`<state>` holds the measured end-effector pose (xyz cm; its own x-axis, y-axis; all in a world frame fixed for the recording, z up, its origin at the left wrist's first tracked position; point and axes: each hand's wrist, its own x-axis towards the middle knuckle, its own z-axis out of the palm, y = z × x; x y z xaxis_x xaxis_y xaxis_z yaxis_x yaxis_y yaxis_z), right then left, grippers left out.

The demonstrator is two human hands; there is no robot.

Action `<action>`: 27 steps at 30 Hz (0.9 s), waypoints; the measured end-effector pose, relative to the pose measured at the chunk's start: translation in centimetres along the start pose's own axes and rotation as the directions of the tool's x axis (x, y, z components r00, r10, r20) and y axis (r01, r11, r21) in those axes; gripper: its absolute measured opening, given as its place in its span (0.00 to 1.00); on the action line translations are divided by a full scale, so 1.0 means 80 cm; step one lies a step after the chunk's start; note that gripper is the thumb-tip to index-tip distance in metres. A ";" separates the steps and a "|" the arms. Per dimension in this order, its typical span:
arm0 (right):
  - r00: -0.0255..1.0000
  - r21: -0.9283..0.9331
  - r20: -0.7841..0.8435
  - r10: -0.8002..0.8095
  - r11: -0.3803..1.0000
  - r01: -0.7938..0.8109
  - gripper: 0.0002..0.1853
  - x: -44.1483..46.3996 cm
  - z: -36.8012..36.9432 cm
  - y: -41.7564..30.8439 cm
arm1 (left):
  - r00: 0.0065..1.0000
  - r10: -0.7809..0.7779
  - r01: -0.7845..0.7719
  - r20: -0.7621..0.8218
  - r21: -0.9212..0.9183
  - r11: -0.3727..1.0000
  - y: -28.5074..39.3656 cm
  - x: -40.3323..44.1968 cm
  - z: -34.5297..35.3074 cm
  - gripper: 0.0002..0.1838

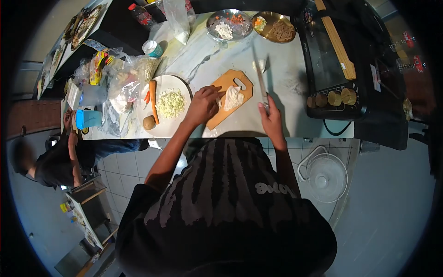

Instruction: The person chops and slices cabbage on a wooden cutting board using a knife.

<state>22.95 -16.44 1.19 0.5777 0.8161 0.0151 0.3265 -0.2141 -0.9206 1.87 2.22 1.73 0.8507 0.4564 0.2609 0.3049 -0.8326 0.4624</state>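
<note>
A wooden cutting board (220, 121) with a handle slot lies at an angle on the counter. On it rests a pale, soft lump of food (234, 98), perhaps chicken. My left hand (205, 104) is at the board's left edge, fingers curled down beside a small pale piece; whatever is under the fingertips is hidden. My right hand (272, 121) grips a knife (260, 76) to the right of the board, its blade pointing away from me and slightly blurred. Beyond the board, a small white item (260, 65) lies behind the blade.
Left of the board, a white plate (177, 128) carries chopped pale-green vegetable, a carrot, chilies and a round brown item. Two metal plates (216, 36) of food stand at the back. Plastic bags (124, 85) crowd the left; a black oven (330, 60) stands right. Another person (55, 166) is far left.
</note>
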 end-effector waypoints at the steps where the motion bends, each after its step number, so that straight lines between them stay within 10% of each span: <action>1: 0.996 0.026 0.058 0.072 0.997 -0.074 0.21 0.000 0.003 -0.035 | 0.998 0.046 -0.049 0.033 0.079 0.996 0.000 -0.009 0.001 0.19; 10: 0.935 0.063 0.355 0.015 0.997 -0.040 0.21 0.021 0.066 -0.037 | 0.986 -0.107 0.117 -0.130 0.073 0.990 0.001 -0.028 -0.008 0.07; 16: 0.930 0.136 0.275 -0.243 0.968 0.212 0.23 0.016 0.068 -0.020 | 0.857 -0.515 0.510 -0.036 -0.091 0.855 0.013 -0.039 -0.010 0.13; 19: 0.874 -0.002 0.485 0.028 1.000 -0.031 0.24 0.006 0.052 -0.031 | 0.896 -0.414 0.404 -0.161 -0.094 0.910 0.016 -0.048 -0.001 0.14; 27: 0.848 0.043 0.526 -0.071 0.997 0.057 0.26 -0.011 0.064 -0.011 | 0.912 -0.272 0.293 -0.306 0.023 0.956 0.013 -0.041 0.019 0.11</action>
<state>18.36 -14.19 -0.04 0.0733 0.9892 -0.1266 0.3266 -0.1438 -0.9342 0.04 -0.61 0.02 0.5616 0.7393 0.3715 0.5506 -0.6691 0.4991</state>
